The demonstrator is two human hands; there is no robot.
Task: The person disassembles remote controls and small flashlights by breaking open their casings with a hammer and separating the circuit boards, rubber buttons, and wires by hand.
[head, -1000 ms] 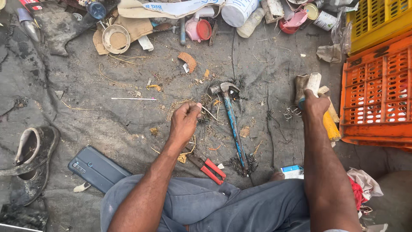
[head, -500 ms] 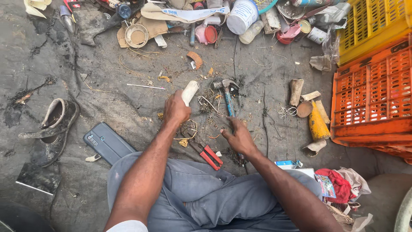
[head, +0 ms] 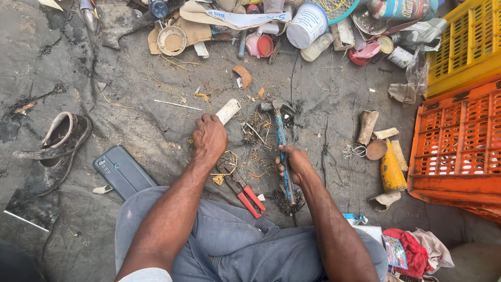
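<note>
My left hand (head: 210, 137) is closed around a short whitish cylindrical piece (head: 228, 110) and holds it on the dark ground in front of my knees. My right hand (head: 293, 163) grips the blue handle of a claw hammer (head: 282, 141), whose steel head lies on the ground just right of the white piece. Red-handled pliers (head: 242, 189) lie between my hands, close to my left wrist, beside scraps of thin wire (head: 255, 130).
A dark phone (head: 124, 171) and a worn shoe (head: 57, 149) lie to the left. Orange (head: 459, 151) and yellow crates (head: 464, 42) stand on the right, with a yellow piece (head: 391, 169) and beige scraps beside them. Cans, lids and bottles crowd the far edge.
My right hand came back from the scraps by the orange crate and took hold of the hammer handle. My left hand now holds the white piece. The view shifted slightly.
</note>
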